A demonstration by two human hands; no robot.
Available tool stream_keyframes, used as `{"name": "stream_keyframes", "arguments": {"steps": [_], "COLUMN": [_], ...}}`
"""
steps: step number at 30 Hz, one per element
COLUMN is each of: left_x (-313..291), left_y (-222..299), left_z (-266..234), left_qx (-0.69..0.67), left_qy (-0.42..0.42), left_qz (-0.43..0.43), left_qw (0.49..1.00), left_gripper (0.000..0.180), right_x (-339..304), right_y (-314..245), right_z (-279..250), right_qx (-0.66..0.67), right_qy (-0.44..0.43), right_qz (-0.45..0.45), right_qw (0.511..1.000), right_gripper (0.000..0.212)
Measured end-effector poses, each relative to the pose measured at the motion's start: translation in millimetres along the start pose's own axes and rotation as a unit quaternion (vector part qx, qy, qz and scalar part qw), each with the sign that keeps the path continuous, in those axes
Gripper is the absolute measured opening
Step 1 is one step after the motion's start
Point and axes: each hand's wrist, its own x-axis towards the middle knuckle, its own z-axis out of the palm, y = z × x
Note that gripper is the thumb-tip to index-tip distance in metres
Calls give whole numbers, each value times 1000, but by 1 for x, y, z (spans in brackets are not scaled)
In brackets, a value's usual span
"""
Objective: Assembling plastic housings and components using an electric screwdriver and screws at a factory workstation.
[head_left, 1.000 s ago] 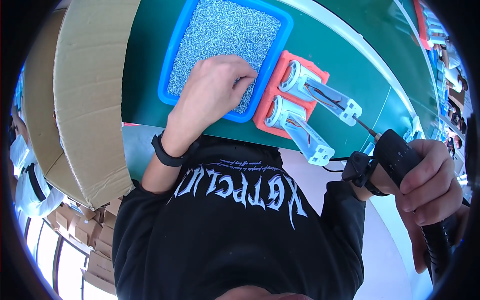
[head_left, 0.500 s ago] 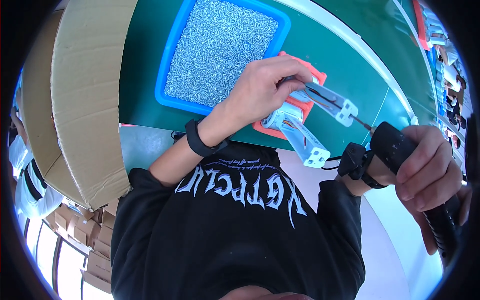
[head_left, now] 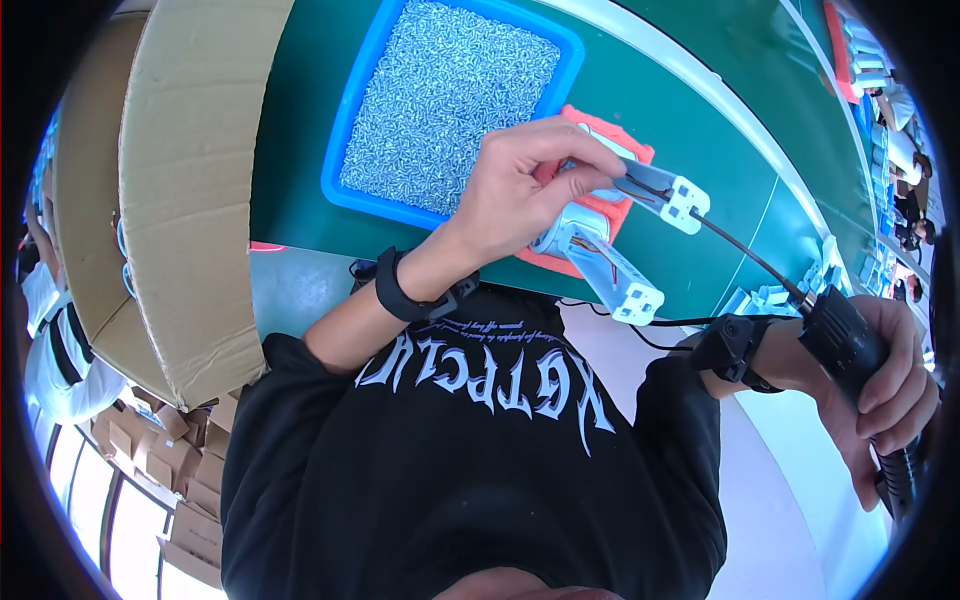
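Note:
My left hand (head_left: 520, 195) reaches over an orange fixture (head_left: 632, 152) that carries two white plastic parts with wires. Its thumb and forefinger pinch the round end of the upper white part (head_left: 665, 190); anything small between the fingertips is hidden. The lower white part (head_left: 615, 275) lies just below the hand. At the far right, my right hand (head_left: 890, 400) is wrapped around a black electric screwdriver (head_left: 845, 345), whose thin bit points toward the upper part's free end. A blue tray (head_left: 345, 150) full of small silver screws (head_left: 450, 100) sits left of the fixture.
All this rests on a green table (head_left: 680, 90). A large open cardboard box (head_left: 190, 180) stands at the left. More white parts (head_left: 770, 295) lie near the table's right edge. A person in white (head_left: 50, 340) is at the far left, above stacked cartons (head_left: 160, 460).
My left hand left the screw tray and moved right onto the upper white part. My right hand brought the screwdriver slightly lower, its bit still aimed at the fixture.

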Motion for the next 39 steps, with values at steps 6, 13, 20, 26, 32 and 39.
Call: {"name": "stream_keyframes", "arguments": {"steps": [6,13,20,26,32,39], "left_x": [-2,-8,-7,-5,-6,-2], "left_y": [-1,-2,-3,-4,-1,3], "left_z": [5,9,9,6,6,5], "left_qx": [-35,-130,-192,-180,-128,36], "left_qy": [16,13,18,0,7,-6], "left_qz": [39,-39,-52,-44,-21,61], "left_qw": [998,991,980,983,992,997], "left_gripper": [14,16,17,16,17,18], "right_x": [-1,-3,-7,-6,-7,-5], "right_y": [2,1,-5,15,-1,-8], "right_z": [-6,-10,-18,-4,-9,-15], "right_qx": [-22,-15,-26,-30,-42,-57], "right_qy": [-4,39,34,26,18,9], "right_qz": [6,9,21,26,33,45], "right_qw": [1000,999,999,999,998,997], "right_gripper": [39,40,42,44,46,48]}}
